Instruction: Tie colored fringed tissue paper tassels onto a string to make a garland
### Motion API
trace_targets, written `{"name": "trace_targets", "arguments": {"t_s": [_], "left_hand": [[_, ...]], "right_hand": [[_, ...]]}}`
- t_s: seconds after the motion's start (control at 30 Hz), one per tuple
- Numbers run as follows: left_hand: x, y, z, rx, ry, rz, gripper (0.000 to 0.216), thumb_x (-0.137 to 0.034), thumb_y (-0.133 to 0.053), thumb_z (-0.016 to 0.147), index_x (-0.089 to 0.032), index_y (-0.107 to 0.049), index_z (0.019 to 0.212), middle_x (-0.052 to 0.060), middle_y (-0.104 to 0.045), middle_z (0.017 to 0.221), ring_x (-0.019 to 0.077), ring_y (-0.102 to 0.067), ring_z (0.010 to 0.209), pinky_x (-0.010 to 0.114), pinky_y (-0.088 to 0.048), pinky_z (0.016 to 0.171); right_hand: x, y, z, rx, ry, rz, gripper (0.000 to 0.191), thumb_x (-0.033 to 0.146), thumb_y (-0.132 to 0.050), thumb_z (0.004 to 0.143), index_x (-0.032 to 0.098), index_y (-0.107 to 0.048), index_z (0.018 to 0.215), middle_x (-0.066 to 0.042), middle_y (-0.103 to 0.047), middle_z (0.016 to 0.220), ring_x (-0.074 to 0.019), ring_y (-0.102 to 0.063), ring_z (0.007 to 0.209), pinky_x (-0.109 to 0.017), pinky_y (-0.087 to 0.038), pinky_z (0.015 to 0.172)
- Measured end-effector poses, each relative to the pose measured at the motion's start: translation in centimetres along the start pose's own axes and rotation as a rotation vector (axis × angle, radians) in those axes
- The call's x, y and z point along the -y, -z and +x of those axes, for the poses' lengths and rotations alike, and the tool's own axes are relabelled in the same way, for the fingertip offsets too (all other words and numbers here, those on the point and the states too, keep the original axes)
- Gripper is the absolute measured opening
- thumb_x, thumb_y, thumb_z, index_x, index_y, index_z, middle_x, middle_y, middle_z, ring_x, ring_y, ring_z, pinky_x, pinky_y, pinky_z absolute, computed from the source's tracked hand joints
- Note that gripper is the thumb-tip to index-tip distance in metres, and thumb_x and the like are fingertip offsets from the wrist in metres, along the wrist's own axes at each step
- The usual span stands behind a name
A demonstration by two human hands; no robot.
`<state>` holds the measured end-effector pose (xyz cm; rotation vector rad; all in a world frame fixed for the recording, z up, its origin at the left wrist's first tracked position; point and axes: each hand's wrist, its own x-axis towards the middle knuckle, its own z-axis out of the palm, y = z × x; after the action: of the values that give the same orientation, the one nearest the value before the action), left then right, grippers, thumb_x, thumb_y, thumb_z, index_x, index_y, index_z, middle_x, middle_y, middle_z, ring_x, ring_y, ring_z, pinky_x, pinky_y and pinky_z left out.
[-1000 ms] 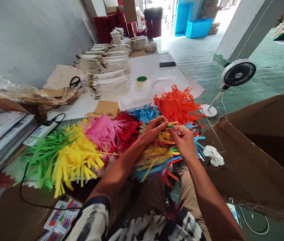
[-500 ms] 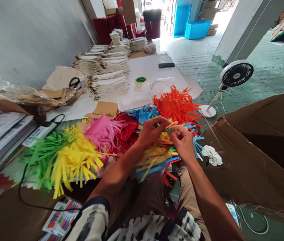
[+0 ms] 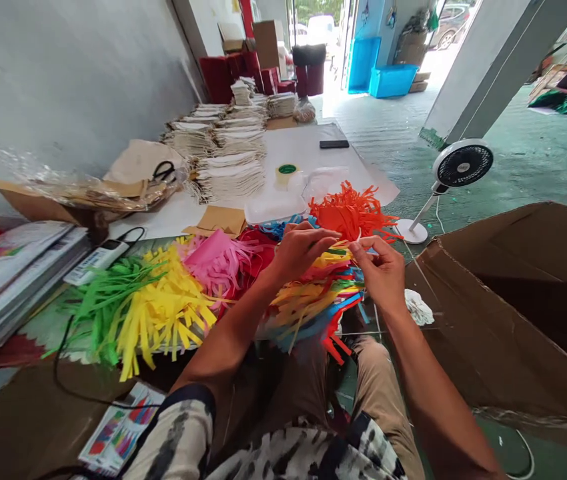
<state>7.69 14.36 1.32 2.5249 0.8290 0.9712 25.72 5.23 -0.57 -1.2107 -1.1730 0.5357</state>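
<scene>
Over a heap of multicoloured tissue-paper tassels (image 3: 308,300), my left hand (image 3: 301,253) has its fingers stretched out toward the right, with nothing clearly in them. My right hand (image 3: 381,270) is closed in a pinch on a thin white string (image 3: 359,235), whose end sticks up above the fingertips. Just beyond both hands lies a pile of orange-red tassels (image 3: 351,210). Pink tassels (image 3: 223,257), yellow tassels (image 3: 161,300) and green tassels (image 3: 106,300) spread to the left. Blue fringe (image 3: 283,227) shows partly behind my left hand.
Stacks of white strung bundles (image 3: 231,177) stand along the wall. A tape roll (image 3: 287,172), a phone (image 3: 334,144) and scissors (image 3: 164,171) lie on the table. To the right are a standing fan (image 3: 463,164), a large cardboard box (image 3: 493,320) and a white ball of string (image 3: 418,308).
My hands have moved apart slightly. The left fingers have straightened, and a white string now shows in my right fingers. The green strip earlier between the hands is no longer held up. The view has shifted.
</scene>
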Motion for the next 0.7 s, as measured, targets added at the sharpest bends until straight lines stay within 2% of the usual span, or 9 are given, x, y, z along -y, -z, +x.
{"name": "trace_targets", "arguments": {"t_s": [0.1,0.17,0.23,0.3,0.33,0.4,0.47,0.57,0.7], "left_hand": [[-0.2,2.3,-0.1,0.097,-0.085,0.121,0.036,-0.059,-0.063,0.098,-0.031,-0.085,0.098,0.005,-0.078,0.102,0.0235,-0.062,0.105,0.042,-0.037,0.100],[-0.8,3.7,0.3,0.063,-0.141,0.138,0.034,-0.061,-0.076,0.087,-0.032,-0.084,0.102,0.006,-0.075,0.116,0.0265,-0.059,0.116,0.046,-0.036,0.105],[-1.6,4.8,1.0,0.073,-0.233,0.024,0.043,-0.060,-0.085,0.079,-0.029,-0.081,0.108,0.007,-0.073,0.124,0.0269,-0.058,0.122,0.046,-0.039,0.109],[-2.6,5.6,1.7,0.182,-0.305,-0.182,0.040,-0.055,-0.086,0.079,-0.024,-0.079,0.103,0.006,-0.074,0.116,0.0239,-0.063,0.114,0.041,-0.046,0.103],[-3.1,6.0,2.0,0.255,-0.300,-0.274,0.035,-0.053,-0.085,0.081,-0.022,-0.078,0.096,0.005,-0.075,0.105,0.0214,-0.065,0.103,0.037,-0.049,0.096],[-4.0,6.9,2.2,0.385,-0.215,-0.380,0.032,-0.049,-0.078,0.087,-0.019,-0.074,0.079,0.001,-0.071,0.081,0.0155,-0.063,0.079,0.031,-0.049,0.076],[-4.7,7.9,1.9,0.467,-0.128,-0.424,0.040,-0.047,-0.071,0.092,-0.017,-0.066,0.065,-0.002,-0.060,0.064,0.0109,-0.053,0.062,0.028,-0.042,0.062],[-5.4,9.5,0.5,0.458,-0.051,-0.520,0.046,-0.050,-0.068,0.095,-0.018,-0.063,0.061,-0.002,-0.053,0.057,0.0103,-0.049,0.059,0.028,-0.039,0.058],[-5.9,10.3,-2.1,0.316,0.062,-0.633,0.047,-0.056,-0.071,0.092,-0.021,-0.063,0.063,0.000,-0.054,0.057,0.0149,-0.057,0.066,0.029,-0.045,0.062]], "right_hand": [[2.2,0.5,1.0,0.081,0.065,-0.024,0.037,0.058,-0.073,0.090,0.022,-0.070,0.081,0.001,-0.057,0.073,-0.0096,-0.038,0.055,-0.025,-0.028,0.049],[4.0,0.5,1.8,0.178,0.108,-0.037,0.038,0.059,-0.074,0.090,0.022,-0.070,0.080,0.001,-0.059,0.074,-0.0095,-0.039,0.056,-0.025,-0.028,0.049],[6.2,0.3,2.5,0.267,0.151,-0.056,0.038,0.059,-0.076,0.089,0.022,-0.072,0.081,0.001,-0.061,0.075,-0.0088,-0.041,0.057,-0.024,-0.028,0.049],[8.4,0.2,2.9,0.329,0.197,-0.094,0.038,0.058,-0.077,0.088,0.021,-0.073,0.081,0.002,-0.061,0.071,-0.0079,-0.040,0.055,-0.024,-0.026,0.049],[9.5,0.1,3.0,0.349,0.224,-0.118,0.038,0.058,-0.077,0.088,0.021,-0.073,0.081,0.003,-0.060,0.069,-0.0074,-0.039,0.053,-0.025,-0.026,0.048],[11.7,0.2,3.1,0.366,0.290,-0.169,0.037,0.058,-0.076,0.090,0.021,-0.074,0.082,0.003,-0.061,0.069,-0.0070,-0.040,0.053,-0.025,-0.028,0.049],[13.6,0.4,3.0,0.325,0.366,-0.210,0.037,0.058,-0.075,0.091,0.021,-0.074,0.082,0.002,-0.064,0.072,-0.0079,-0.045,0.057,-0.024,-0.033,0.051],[16.0,0.9,2.5,0.209,0.460,-0.248,0.037,0.057,-0.073,0.092,0.022,-0.073,0.082,0.001,-0.066,0.076,-0.0105,-0.053,0.065,-0.024,-0.040,0.053],[18.8,1.0,0.9,0.108,0.565,-0.310,0.035,0.056,-0.069,0.095,0.022,-0.072,0.086,0.000,-0.068,0.080,-0.0114,-0.055,0.066,-0.025,-0.042,0.053]]}}
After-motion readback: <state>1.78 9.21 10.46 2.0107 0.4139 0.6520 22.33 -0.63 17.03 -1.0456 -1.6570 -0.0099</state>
